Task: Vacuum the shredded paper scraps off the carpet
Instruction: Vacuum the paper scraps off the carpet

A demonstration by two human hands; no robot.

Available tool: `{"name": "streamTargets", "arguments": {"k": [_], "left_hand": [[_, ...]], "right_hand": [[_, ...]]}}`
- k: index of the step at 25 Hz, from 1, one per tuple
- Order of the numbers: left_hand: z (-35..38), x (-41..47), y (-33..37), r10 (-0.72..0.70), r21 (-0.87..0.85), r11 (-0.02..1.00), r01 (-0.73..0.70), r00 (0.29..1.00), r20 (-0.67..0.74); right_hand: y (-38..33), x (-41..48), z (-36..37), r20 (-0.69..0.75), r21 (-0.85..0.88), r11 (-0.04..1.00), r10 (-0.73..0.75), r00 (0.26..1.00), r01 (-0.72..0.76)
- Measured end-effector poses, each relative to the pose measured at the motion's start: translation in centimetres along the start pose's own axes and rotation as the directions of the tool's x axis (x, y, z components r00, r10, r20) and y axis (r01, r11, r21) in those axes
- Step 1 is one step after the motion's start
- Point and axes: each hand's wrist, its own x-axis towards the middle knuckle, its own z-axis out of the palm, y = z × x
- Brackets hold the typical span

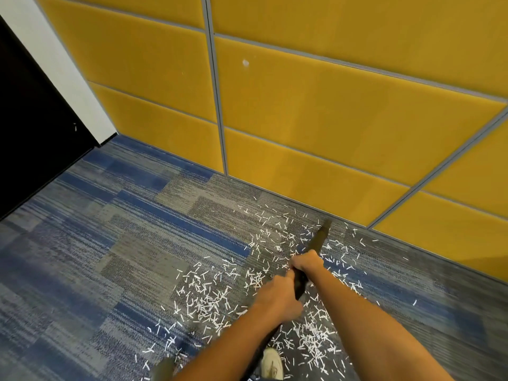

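White shredded paper scraps (209, 295) lie scattered over the blue and grey carpet (82, 270), from near the wall back to my feet. I hold a black vacuum wand (319, 240) with both hands. My right hand (306, 262) grips the wand further forward. My left hand (277, 296) grips it lower down, closer to me. The wand's nozzle tip (327, 224) reaches the carpet close to the base of the wall, among the scraps.
A yellow padded panel wall (330, 119) runs along the far side and turns a corner at the right. A black door or panel (33, 119) stands at the left. My light-coloured shoe (272, 362) is at the bottom among scraps.
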Motion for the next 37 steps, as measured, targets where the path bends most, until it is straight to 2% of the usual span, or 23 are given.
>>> {"name": "streamTargets", "arguments": {"k": [6, 13, 20, 32, 37], "left_hand": [[-0.3, -0.2, -1.8, -0.074, -0.024, 0.997, 0.073, 0.996, -0.042], [-2.7, -0.9, -4.5, -0.146, -0.033, 0.989, 0.143, 0.983, -0.114], [-3.9, -2.7, -8.1, -0.173, -0.064, 0.984, 0.165, 0.973, -0.151], [-5.5, -5.4, -15.0, -0.234, -0.153, 0.967, 0.205, 0.950, -0.206], [-5.2, -6.6, -17.4, -0.234, -0.121, 0.970, 0.213, 0.952, -0.197]], "right_hand": [[-2.0, -0.5, 1.7, 0.039, -0.053, 0.993, -0.100, 0.994, 0.102], [-6.5, -2.2, 4.1, 0.119, 0.025, 0.982, -0.191, 0.974, 0.189], [-9.9, -4.4, 7.4, 0.181, -0.031, 0.959, -0.273, 0.945, 0.283], [-15.9, -8.2, 13.7, 0.262, -0.261, 0.891, -0.306, 0.915, 0.372], [-16.5, -9.4, 16.6, 0.249, -0.233, 0.897, -0.318, 0.915, 0.375]]}}
